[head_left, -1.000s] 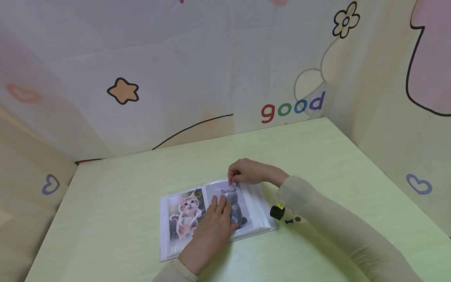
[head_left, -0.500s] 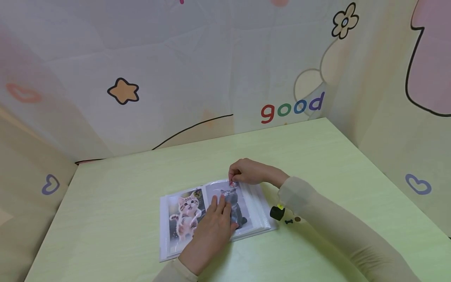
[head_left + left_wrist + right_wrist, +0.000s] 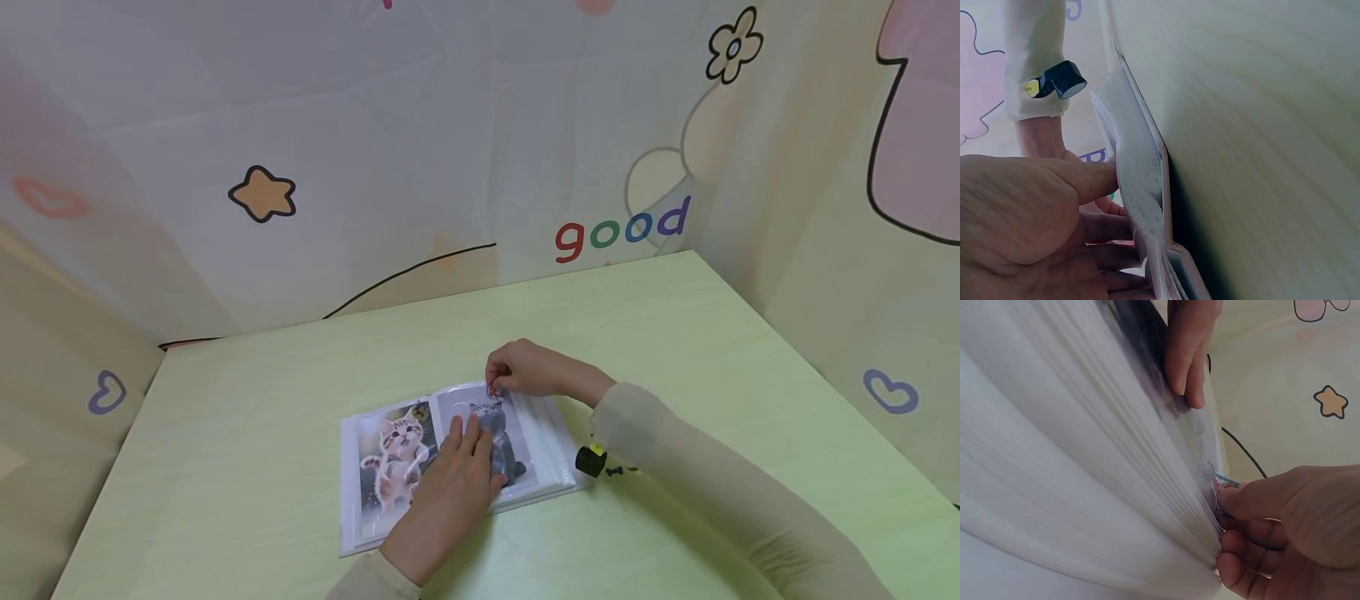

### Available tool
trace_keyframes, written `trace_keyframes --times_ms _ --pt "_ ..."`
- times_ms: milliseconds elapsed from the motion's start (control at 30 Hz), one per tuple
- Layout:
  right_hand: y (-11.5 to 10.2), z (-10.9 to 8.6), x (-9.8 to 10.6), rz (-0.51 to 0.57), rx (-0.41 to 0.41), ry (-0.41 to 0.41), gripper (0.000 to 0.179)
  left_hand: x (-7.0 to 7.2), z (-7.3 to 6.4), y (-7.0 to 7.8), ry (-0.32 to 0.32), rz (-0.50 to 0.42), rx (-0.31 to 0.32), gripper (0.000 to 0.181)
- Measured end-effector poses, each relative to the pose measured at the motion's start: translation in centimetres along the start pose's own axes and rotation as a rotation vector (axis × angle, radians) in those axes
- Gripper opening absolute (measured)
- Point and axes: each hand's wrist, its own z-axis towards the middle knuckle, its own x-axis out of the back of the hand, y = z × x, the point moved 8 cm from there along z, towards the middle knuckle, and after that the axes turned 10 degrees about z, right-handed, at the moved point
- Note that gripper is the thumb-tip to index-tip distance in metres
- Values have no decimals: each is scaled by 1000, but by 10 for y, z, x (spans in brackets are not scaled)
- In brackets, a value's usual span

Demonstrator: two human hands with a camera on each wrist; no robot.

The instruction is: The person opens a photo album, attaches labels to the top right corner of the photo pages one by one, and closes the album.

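A photo album (image 3: 348, 500) lies spread out on the table, a striped kitten picture (image 3: 401, 454) on its left page and a grey cat picture (image 3: 502, 442) on its right. My left hand (image 3: 456, 479) rests on the right page with its fingers stretched out, covering part of the grey cat. At the top edge of that page, my right hand (image 3: 528, 367) pinches a small, shiny, colourful piece (image 3: 1225, 481) between thumb and fingers. Its kind is unclear, since the fingertips cover most of it. Several more pages (image 3: 1110, 456) are stacked under the right page.
The pale green table (image 3: 247, 433) extends around the album. Printed cloth walls (image 3: 412, 150) stand behind it and at both sides. A small black camera (image 3: 591, 460) sits at the right wrist, beside the album's right edge.
My right wrist and its black camera have dipped very slightly. The right fingers stay at the page's top edge with the small piece. The left hand and album have not moved.
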Motion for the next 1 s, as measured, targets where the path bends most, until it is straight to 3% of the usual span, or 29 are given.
trace_keyframes --times_ms 67,233,300,433,767,1000 --pt "0 0 -1 -8 -7 7 6 -6 1 -1 24 4 0 60" --pt "0 0 -2 -50 -16 33 8 -5 1 -1 47 17 -5 60" --pt "0 0 -1 -66 -16 49 14 1 -1 -1 29 17 -4 60" --pt "2 -3 2 -47 -7 85 20 0 -1 -1 8 6 0 59" --pt "-14 -26 28 -34 121 258 19 -1 0 -1 -18 -16 13 59" --pt "-25 -51 16 -123 122 206 38 -1 0 0 -3 11 5 59"
